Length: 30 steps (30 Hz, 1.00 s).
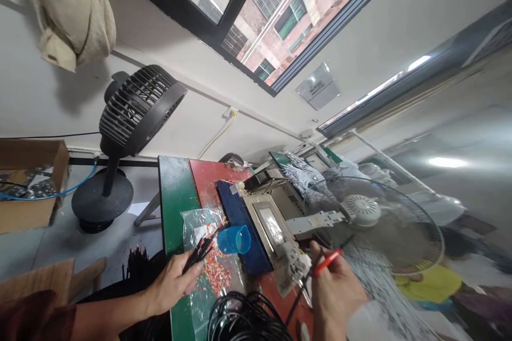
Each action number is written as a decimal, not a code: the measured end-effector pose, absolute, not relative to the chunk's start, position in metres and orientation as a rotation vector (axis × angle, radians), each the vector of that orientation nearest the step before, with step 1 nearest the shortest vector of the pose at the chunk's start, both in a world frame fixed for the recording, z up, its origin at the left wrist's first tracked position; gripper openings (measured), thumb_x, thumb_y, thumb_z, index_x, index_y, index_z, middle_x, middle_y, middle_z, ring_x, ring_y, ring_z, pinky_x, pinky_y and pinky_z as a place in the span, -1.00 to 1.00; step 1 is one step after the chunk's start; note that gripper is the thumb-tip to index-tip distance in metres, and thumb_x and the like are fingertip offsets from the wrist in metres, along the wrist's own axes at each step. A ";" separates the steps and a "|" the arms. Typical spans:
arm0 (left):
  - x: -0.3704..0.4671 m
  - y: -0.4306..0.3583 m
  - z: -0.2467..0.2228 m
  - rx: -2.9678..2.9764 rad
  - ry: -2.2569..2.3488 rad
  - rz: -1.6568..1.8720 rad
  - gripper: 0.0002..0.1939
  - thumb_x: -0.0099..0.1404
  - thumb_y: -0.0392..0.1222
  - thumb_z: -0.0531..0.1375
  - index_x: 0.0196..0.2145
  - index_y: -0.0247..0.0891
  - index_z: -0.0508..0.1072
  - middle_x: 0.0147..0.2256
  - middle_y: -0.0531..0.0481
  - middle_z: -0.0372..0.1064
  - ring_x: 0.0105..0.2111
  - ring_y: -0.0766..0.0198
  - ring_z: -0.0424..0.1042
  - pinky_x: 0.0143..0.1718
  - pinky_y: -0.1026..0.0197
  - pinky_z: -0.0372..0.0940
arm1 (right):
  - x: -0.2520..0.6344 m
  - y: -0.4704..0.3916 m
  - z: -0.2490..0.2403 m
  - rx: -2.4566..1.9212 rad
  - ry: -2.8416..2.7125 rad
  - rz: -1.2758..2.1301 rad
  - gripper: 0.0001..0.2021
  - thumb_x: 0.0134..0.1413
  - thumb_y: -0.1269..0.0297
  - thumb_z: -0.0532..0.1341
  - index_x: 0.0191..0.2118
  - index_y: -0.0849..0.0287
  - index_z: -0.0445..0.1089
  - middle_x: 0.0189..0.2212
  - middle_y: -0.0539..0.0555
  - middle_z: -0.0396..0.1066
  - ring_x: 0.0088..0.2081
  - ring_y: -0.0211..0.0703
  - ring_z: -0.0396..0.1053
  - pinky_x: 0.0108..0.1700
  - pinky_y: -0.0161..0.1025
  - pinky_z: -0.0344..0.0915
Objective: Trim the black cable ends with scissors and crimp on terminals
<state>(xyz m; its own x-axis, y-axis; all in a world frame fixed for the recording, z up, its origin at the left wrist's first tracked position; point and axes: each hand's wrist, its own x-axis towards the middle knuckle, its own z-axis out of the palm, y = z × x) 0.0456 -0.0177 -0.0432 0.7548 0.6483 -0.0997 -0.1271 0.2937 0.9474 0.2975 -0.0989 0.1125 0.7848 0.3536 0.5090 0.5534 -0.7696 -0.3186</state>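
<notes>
My left hand (175, 282) is closed around a bundle of short black cables (197, 254) whose tips show small red and light wire ends. Just beyond the bundle, a translucent blue cup (234, 240) lies tilted near a clear plastic bag (192, 224) strewn with red and yellow scraps (217, 272). My right hand (334, 287) is closed at the bench machine (272, 224), by its metal mechanism (294, 264). A black cable (296, 303) runs into its fingers. A red piece like a handle (328, 262) sticks out of the same hand; its kind is unclear.
A coil of black cable (244, 319) lies at the bench's near edge. To the right stands a large caged fan (362, 210) beside bundles of grey cables (372, 272). A black fan (138, 109) and a cardboard box (36, 213) are at left.
</notes>
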 end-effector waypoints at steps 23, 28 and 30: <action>0.043 -0.014 -0.030 1.302 0.539 0.493 -0.63 0.29 0.12 -0.05 -0.41 -0.26 0.21 -0.68 0.22 -0.01 -0.66 0.45 -0.01 -0.59 0.37 0.00 | 0.319 -0.056 0.114 -2.823 -0.782 -0.166 -0.57 -0.06 -0.06 0.11 -0.20 0.12 0.51 -0.54 0.14 0.44 -0.43 -0.05 0.37 -0.49 -0.32 0.12; 0.044 -0.014 -0.031 1.313 0.547 0.483 -0.63 0.30 0.12 -0.06 -0.41 -0.26 0.20 -0.68 0.22 -0.01 -0.66 0.45 -0.01 -0.59 0.38 0.00 | 0.317 -0.050 0.117 -2.885 -0.817 -0.127 -0.59 -0.03 -0.04 0.11 -0.20 0.11 0.51 -0.48 0.18 0.47 -0.38 -0.01 0.39 -0.48 -0.31 0.11; 0.044 -0.014 -0.033 1.313 0.542 0.487 -0.62 0.29 0.12 -0.06 -0.42 -0.26 0.20 -0.69 0.22 -0.02 -0.67 0.45 -0.02 -0.61 0.38 -0.01 | 0.316 -0.048 0.118 -2.908 -0.830 -0.115 -0.60 0.00 -0.02 0.10 -0.17 0.10 0.50 -0.46 0.19 0.48 -0.37 0.00 0.39 -0.48 -0.31 0.10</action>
